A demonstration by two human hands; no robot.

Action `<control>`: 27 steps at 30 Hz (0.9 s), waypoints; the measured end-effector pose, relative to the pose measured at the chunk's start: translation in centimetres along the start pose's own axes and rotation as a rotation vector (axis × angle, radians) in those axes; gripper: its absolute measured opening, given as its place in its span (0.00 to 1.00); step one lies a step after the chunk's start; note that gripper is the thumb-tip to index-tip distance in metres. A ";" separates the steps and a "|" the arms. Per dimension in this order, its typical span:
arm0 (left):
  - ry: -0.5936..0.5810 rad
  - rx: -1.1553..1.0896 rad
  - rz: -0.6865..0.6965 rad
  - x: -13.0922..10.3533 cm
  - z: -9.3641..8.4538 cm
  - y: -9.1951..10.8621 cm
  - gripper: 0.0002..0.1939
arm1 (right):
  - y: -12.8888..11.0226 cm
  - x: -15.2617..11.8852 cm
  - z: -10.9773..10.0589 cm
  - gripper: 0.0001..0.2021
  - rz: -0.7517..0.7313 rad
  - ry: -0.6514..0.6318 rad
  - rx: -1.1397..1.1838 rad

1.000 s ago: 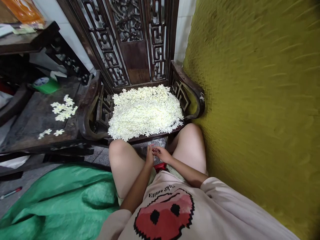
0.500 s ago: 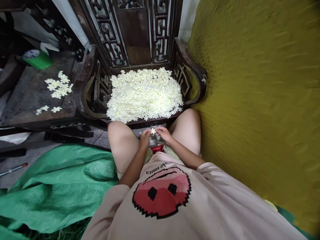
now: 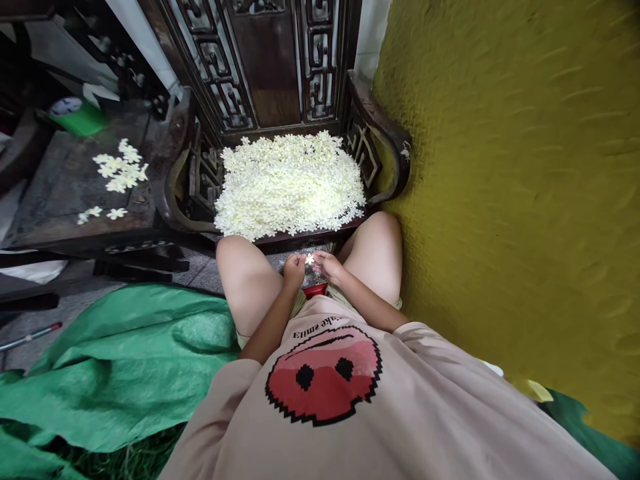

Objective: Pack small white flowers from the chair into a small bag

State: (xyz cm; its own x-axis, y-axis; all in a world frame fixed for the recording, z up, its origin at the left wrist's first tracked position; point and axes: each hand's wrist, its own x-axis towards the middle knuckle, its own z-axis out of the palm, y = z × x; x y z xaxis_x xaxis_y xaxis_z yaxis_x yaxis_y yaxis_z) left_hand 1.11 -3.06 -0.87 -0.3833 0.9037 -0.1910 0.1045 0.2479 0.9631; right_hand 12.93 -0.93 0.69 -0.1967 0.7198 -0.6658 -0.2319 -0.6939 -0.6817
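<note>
Between my knees, a small white flower [image 3: 309, 259] is pinched between the fingertips of both hands. My left hand [image 3: 294, 269] is closed at the flower's left side. My right hand [image 3: 330, 267] grips it from the right, its fingers bent together. Just beyond my knees, a thick heap of white flowers [image 3: 290, 187] covers the seat of a dark carved wooden chair [image 3: 275, 73]. More loose white flowers [image 3: 123, 175] lie on a dark wooden surface at the left.
A green roll of tape [image 3: 79, 117] is on the wooden surface [image 3: 40, 193] at the left. Green sheeting [image 3: 145, 360] spreads at lower left beside a thin rod [image 3: 30, 337]. A yellow textured surface [image 3: 510, 200] rises at the right. Something red [image 3: 315, 291] shows below my hands.
The view has shifted slightly. Both hands remain together at the flower, with small changes in their fingers.
</note>
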 end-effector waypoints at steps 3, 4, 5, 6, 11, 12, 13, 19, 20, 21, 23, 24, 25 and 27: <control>0.010 0.010 0.001 0.0 0.4 -0.1 0.09 | -0.1 0.3 0.1 0.05 0.014 -0.013 0.033; 0.016 0.018 0.008 0.0 0.5 -0.1 0.09 | -0.2 0.4 0.1 0.05 0.010 -0.015 0.032; 0.024 0.023 0.018 -0.1 0.6 -0.1 0.09 | -0.2 0.5 0.0 0.05 0.003 -0.016 0.030; 0.031 0.025 0.029 -0.1 0.7 -0.1 0.09 | -0.2 0.6 0.0 0.05 -0.006 -0.018 0.030; 0.049 0.002 0.037 -0.2 0.9 -0.1 0.10 | -0.1 0.9 0.1 0.04 -0.051 -0.038 0.043; 0.055 -0.010 0.025 -0.2 0.9 -0.2 0.10 | 0.0 0.9 0.1 0.04 -0.054 -0.038 0.045; 0.061 -0.023 0.013 -0.1 1.0 -0.3 0.09 | 0.1 1.0 0.1 0.05 -0.054 -0.035 0.049; 0.076 -0.084 -0.064 0.5 2.3 -0.9 0.09 | 0.0 1.2 0.0 0.04 -0.025 0.004 0.144; 0.067 -0.108 -0.086 0.6 2.7 -1.0 0.09 | -0.1 1.3 -0.1 0.04 -0.024 -0.002 0.167; 0.057 -0.135 -0.110 0.7 3.0 -1.0 0.09 | -0.2 1.3 -0.1 0.04 -0.027 -0.011 0.188; 0.034 -0.186 -0.154 0.8 3.6 -1.2 0.08 | -0.2 1.4 -0.3 0.04 -0.040 -0.024 0.216; 0.024 -0.206 -0.173 0.8 3.8 -1.2 0.08 | -0.2 1.5 -0.4 0.04 -0.045 -0.026 0.221; 0.015 -0.219 -0.183 0.8 3.9 -1.3 0.08 | -0.2 1.5 -0.6 0.04 -0.048 -0.024 0.221; -0.001 -0.229 -0.170 0.9 3.9 -1.4 0.08 | -0.2 1.7 -0.8 0.03 -0.047 -0.017 0.201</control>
State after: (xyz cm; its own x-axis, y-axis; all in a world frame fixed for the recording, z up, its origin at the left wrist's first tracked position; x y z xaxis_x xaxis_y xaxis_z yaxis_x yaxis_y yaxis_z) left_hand 4.20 -1.28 -3.16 -0.3769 0.8561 -0.3536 -0.1716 0.3106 0.9349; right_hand 13.41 0.38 -0.54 -0.1972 0.7528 -0.6281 -0.4263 -0.6427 -0.6365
